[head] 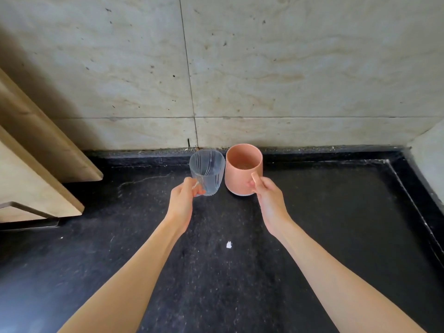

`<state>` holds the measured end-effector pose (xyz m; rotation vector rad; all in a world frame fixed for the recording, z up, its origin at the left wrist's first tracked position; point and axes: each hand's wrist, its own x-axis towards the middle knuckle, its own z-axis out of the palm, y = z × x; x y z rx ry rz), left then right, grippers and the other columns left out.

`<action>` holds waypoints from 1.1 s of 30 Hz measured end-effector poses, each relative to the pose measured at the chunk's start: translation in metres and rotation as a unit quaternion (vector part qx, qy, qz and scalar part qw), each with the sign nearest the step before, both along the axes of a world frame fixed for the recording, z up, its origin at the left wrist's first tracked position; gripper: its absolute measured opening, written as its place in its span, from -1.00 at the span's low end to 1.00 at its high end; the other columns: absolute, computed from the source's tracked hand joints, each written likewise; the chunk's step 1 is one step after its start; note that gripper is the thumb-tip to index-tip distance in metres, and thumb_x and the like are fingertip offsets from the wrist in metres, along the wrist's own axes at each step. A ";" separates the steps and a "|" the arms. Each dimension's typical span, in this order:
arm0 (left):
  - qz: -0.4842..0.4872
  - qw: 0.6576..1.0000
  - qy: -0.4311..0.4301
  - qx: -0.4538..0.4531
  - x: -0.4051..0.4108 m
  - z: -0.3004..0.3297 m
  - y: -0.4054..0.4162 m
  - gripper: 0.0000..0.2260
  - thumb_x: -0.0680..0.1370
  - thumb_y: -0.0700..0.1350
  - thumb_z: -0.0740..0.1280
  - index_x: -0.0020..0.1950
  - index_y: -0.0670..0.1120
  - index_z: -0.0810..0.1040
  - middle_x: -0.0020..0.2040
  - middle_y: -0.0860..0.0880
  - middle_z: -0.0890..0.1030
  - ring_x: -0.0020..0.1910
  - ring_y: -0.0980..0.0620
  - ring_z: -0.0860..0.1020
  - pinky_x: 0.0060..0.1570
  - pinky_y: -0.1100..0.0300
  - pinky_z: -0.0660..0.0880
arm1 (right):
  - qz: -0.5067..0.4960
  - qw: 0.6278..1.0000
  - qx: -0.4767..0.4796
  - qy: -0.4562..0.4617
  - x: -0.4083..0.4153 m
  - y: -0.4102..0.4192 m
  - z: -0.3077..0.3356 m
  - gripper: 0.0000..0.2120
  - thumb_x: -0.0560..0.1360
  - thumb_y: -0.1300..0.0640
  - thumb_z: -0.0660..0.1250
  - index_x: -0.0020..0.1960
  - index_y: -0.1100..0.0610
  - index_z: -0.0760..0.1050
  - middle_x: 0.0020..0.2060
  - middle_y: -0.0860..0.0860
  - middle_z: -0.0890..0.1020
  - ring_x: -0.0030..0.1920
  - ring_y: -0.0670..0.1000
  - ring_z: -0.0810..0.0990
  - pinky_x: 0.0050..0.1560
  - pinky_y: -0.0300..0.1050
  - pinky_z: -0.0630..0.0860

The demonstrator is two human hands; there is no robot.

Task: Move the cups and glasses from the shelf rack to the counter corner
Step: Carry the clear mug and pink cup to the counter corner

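Our left grip (185,195) clasped the clear ribbed glass tumbler (207,171). Our right grip (266,195) pinched the terracotta-pink ceramic mug (243,169) by its handle, both above the black speckled stone surface (216,272).

A black speckled stone counter (216,272) with a raised edge meets a beige veined marble-tile wall (288,68). Pale wooden boards (36,145) lean at left. Soft daylight.

Clear ribbed glass (207,171), pink mug (243,169), blk counter (312,224)
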<state>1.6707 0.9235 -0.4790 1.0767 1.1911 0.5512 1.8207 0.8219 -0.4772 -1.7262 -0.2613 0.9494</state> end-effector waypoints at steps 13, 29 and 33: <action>-0.060 0.998 0.033 0.004 0.014 -0.010 0.014 -0.81 0.46 -0.02 0.12 -0.14 -0.11 0.43 -0.07 -0.11 0.47 0.05 -0.04 0.42 0.21 0.06 0.29 | 0.007 0.997 -0.057 -0.054 0.005 -0.004 -0.013 -0.83 0.54 -0.09 0.20 -0.10 -0.04 0.49 0.04 -0.03 0.55 0.08 -0.04 0.51 0.20 -0.08 0.39; -0.269 0.709 0.461 0.461 -0.058 0.104 0.001 -0.44 0.56 0.19 0.06 0.51 0.06 0.02 0.53 -0.06 0.12 0.51 -0.08 0.05 0.44 -0.17 -0.04 | 0.301 0.768 -0.090 -0.558 0.009 -0.036 0.115 -0.49 0.53 -0.04 0.16 0.44 0.03 0.16 0.43 -0.01 0.30 0.40 0.05 0.27 0.39 0.02 0.21; -0.213 0.680 0.497 0.495 -0.090 0.177 -0.035 -0.47 0.57 0.14 0.02 0.51 0.09 -0.01 0.54 -0.04 0.09 0.51 -0.07 0.02 0.44 -0.16 -0.09 | 0.361 0.693 -0.060 -0.621 -0.024 -0.033 0.181 -0.41 0.55 -0.14 0.02 0.50 0.01 -0.06 0.53 -0.03 0.05 0.51 0.00 -0.02 0.47 0.13 -0.12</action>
